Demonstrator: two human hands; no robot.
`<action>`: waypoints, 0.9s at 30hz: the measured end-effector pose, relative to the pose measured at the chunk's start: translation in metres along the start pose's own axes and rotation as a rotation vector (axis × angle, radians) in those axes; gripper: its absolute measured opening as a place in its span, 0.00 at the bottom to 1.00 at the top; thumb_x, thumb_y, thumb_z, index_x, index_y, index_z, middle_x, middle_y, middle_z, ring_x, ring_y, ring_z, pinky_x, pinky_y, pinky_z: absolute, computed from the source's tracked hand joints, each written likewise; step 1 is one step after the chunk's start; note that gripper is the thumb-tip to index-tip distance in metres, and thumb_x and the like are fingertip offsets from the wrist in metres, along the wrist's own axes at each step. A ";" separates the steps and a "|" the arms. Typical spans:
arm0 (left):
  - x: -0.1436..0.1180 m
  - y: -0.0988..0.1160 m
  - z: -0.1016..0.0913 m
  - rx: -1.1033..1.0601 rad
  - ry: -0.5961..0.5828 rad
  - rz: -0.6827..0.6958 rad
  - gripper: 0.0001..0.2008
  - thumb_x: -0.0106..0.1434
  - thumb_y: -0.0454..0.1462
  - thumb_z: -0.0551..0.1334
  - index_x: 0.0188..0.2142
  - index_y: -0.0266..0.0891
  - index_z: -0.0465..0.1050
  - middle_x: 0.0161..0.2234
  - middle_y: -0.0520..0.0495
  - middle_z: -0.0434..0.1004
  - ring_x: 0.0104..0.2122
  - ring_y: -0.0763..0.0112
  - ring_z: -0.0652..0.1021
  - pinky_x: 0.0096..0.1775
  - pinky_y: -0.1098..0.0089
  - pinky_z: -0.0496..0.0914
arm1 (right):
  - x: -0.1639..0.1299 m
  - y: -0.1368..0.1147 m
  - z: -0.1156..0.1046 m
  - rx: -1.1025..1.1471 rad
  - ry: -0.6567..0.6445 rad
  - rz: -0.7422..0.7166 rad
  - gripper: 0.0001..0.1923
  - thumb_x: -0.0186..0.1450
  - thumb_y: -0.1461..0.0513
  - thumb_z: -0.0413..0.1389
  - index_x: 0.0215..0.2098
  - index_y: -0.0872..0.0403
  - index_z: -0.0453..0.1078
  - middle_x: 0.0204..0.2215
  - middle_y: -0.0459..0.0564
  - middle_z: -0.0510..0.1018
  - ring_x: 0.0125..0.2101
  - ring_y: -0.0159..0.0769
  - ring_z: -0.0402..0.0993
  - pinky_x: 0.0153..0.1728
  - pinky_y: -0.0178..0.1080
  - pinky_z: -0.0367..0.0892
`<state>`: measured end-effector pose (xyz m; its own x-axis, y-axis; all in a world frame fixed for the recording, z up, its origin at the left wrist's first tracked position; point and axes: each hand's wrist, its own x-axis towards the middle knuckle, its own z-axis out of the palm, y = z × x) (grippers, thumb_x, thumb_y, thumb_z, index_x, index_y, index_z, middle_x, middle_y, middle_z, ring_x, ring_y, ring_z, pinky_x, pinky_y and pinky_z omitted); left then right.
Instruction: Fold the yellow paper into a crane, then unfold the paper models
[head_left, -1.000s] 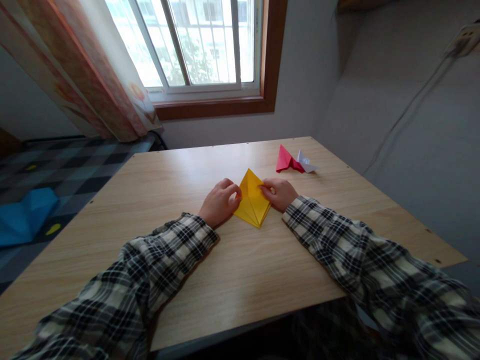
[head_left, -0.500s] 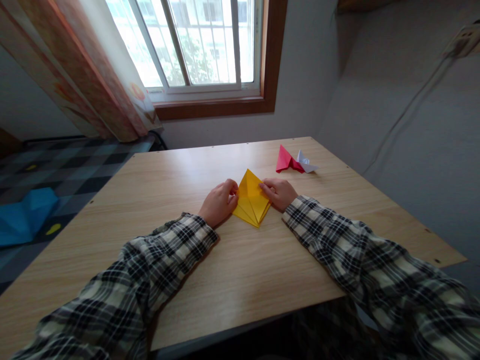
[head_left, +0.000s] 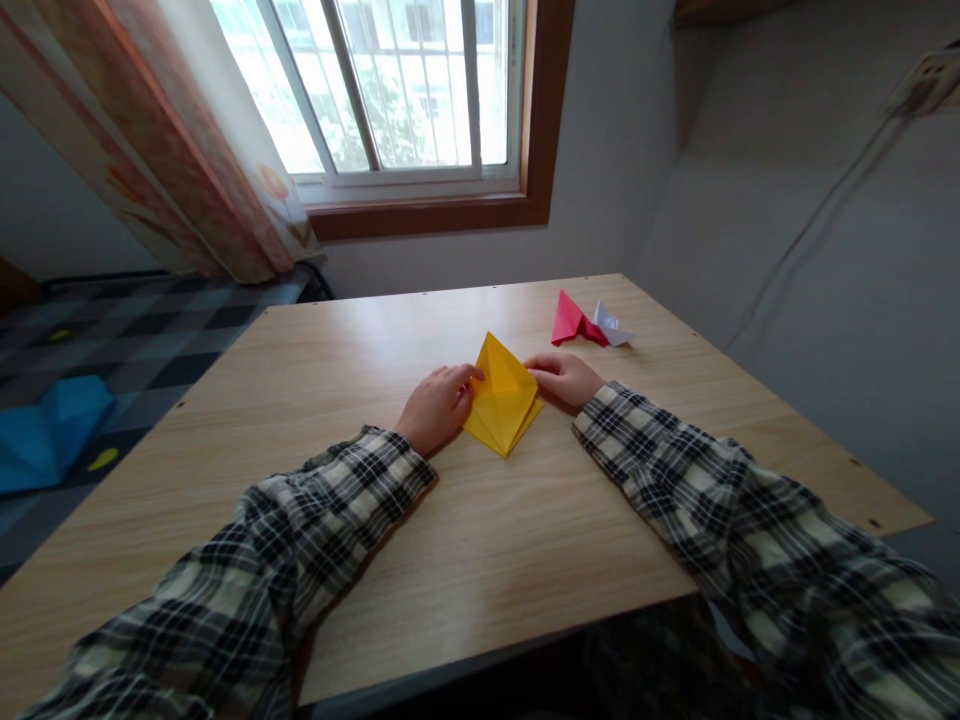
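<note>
On table (head_left: 420, 560): both hands pinching yellow paper (head_left: 501, 398); red paper (head_left: 568, 318) beyond, apart.

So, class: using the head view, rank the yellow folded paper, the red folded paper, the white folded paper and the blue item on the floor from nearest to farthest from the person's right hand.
From the right hand:
1. Yellow folded paper, touching its fingertips, just left.
2. Red folded paper, beyond the hand.
3. White folded paper, right beside the red one.
4. Blue item, far left on the floor.
</note>
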<state>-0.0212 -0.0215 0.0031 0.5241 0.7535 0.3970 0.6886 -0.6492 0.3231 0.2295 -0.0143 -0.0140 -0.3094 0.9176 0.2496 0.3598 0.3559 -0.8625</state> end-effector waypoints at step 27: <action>0.000 0.000 0.000 0.036 -0.016 0.071 0.16 0.64 0.29 0.56 0.49 0.39 0.73 0.40 0.45 0.77 0.41 0.62 0.74 0.48 0.59 0.71 | -0.002 -0.009 0.005 -0.144 -0.025 0.025 0.09 0.60 0.59 0.57 0.35 0.57 0.73 0.28 0.47 0.76 0.28 0.32 0.69 0.30 0.36 0.64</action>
<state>-0.0214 -0.0218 0.0031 0.5800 0.7072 0.4043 0.6668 -0.6972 0.2632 0.2230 -0.0206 -0.0086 -0.3198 0.9225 0.2161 0.4896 0.3562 -0.7959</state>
